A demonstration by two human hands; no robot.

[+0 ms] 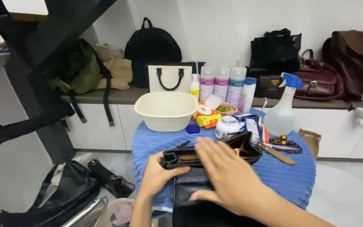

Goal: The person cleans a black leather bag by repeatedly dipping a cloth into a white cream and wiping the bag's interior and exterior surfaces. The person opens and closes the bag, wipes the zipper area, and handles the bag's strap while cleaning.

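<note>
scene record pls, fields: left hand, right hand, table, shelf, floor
left hand: left hand grips the near edge of an open black handbag
right hand: right hand lies flat over the bag's front, fingers spread
table: round table with blue cloth; cream basin, spray bottle, white jar
shelf: black backpack, three tall bottles, brown bags
floor: black bag at lower left
</note>
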